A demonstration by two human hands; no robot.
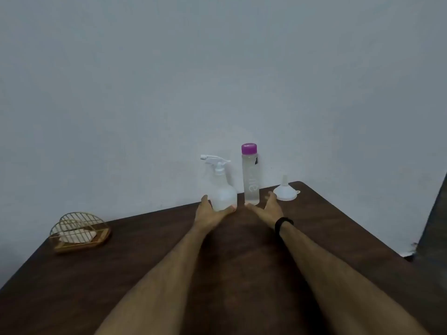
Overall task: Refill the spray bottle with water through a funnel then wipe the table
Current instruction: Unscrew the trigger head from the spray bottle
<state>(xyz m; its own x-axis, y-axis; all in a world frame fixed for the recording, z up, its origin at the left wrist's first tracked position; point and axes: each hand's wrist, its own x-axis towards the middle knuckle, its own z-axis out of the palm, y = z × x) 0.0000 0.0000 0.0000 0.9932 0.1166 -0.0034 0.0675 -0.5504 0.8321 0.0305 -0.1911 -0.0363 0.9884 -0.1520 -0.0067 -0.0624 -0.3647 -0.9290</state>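
Head view shows me barely started. My left hand (210, 213) has its grip curled around the base of the spray bottle (221, 187), thumb on one side and fingertips on the other, the bottle upright on the table (145, 238) with its trigger head screwed on. My right hand (267, 207) is spread open, holding nothing, just short of the water bottle (251, 175), whose purple cap is on. The funnel (286, 189) sits mouth down to the right, untouched. A wire holder (78, 232) on the far left holds what may be a cloth. Unscrewing, funnelling, pouring and wiping all remain, I judge.
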